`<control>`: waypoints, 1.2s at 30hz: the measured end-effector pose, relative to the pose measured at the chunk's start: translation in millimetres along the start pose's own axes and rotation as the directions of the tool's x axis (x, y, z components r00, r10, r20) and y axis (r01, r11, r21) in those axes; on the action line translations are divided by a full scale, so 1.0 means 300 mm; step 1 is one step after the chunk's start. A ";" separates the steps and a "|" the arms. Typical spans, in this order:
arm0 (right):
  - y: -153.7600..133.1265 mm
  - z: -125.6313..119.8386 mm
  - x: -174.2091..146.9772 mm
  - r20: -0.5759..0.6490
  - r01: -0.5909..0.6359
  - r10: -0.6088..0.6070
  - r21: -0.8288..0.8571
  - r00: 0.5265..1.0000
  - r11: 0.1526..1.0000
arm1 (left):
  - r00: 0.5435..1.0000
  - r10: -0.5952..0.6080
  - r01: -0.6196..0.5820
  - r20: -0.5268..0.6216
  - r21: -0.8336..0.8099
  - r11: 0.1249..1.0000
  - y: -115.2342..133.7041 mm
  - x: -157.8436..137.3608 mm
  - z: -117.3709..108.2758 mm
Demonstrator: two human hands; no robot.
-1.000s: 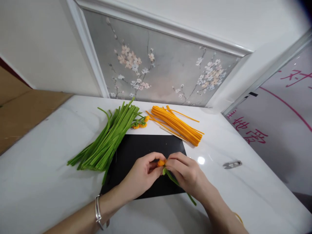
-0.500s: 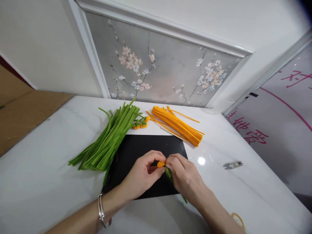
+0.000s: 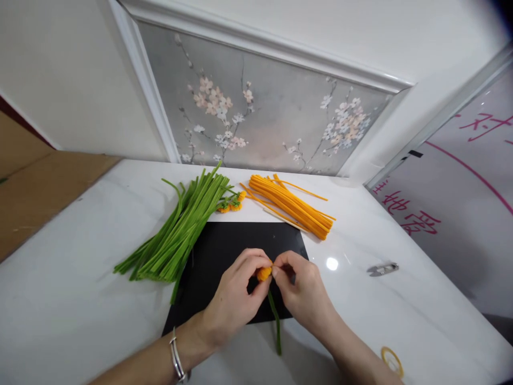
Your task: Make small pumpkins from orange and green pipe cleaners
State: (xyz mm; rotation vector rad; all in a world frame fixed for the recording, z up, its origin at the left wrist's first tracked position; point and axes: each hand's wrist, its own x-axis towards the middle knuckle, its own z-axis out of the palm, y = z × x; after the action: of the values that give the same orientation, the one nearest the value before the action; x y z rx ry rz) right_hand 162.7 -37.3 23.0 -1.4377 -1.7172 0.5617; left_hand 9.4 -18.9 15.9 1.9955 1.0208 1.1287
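Between my hands, over the black mat (image 3: pixel 236 240), is a small orange pipe-cleaner flower (image 3: pixel 263 274). My left hand (image 3: pixel 240 289) is closed, its thumb and fingers pinching the flower. A green pipe-cleaner stem (image 3: pixel 276 323) hangs below it past the mat's front edge. My right hand (image 3: pixel 300 283) pinches at the flower's right side with thumb and forefinger; what lies between those fingertips is too small to make out. Behind the mat lie several finished orange flowers (image 3: pixel 235 206) with green parts, beside a bundle of green pipe cleaners (image 3: pixel 180 235).
A bundle of orange pipe cleaners (image 3: pixel 292 206) lies at the back right of the white table (image 3: pixel 80 299). Small thread snips (image 3: pixel 382 269) rest on the right, and a yellow tape ring (image 3: pixel 391 362) sits near my right forearm. A cardboard piece (image 3: pixel 60 187) is at the left.
The flower has turned in my left hand, and its green stem now hangs between my hands. My right hand has shifted slightly and now pinches beside the flower.
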 end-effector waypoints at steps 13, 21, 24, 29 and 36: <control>0.047 -0.071 0.020 0.057 -0.045 0.031 0.257 0.998 0.965 | 0.806 -0.532 0.532 0.259 -0.712 0.459 0.015 0.039 -0.012; 0.018 -0.081 0.014 0.049 0.370 -0.379 0.132 0.924 0.920 | 0.781 -0.516 0.570 0.350 -0.737 0.363 0.036 0.040 -0.018; 0.011 -0.068 0.014 -0.052 0.378 -0.374 0.173 0.926 0.910 | 0.788 -0.503 0.575 0.356 -0.717 0.394 0.035 0.041 -0.017; 0.028 -0.065 0.011 -0.050 0.247 -0.242 0.263 0.969 0.933 | 0.817 -0.468 0.556 0.338 -0.676 0.483 0.025 0.039 -0.023; 0.038 -0.078 -0.005 -0.152 0.403 -0.413 -0.094 0.898 0.910 | 0.797 -0.549 0.545 0.253 -0.692 0.473 0.023 0.040 -0.023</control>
State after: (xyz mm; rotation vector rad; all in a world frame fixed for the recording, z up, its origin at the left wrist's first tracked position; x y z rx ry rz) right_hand 188.4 -39.6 27.2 -1.0805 -1.8395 0.1547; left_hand 9.6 -11.4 29.4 0.8880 0.8924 0.9444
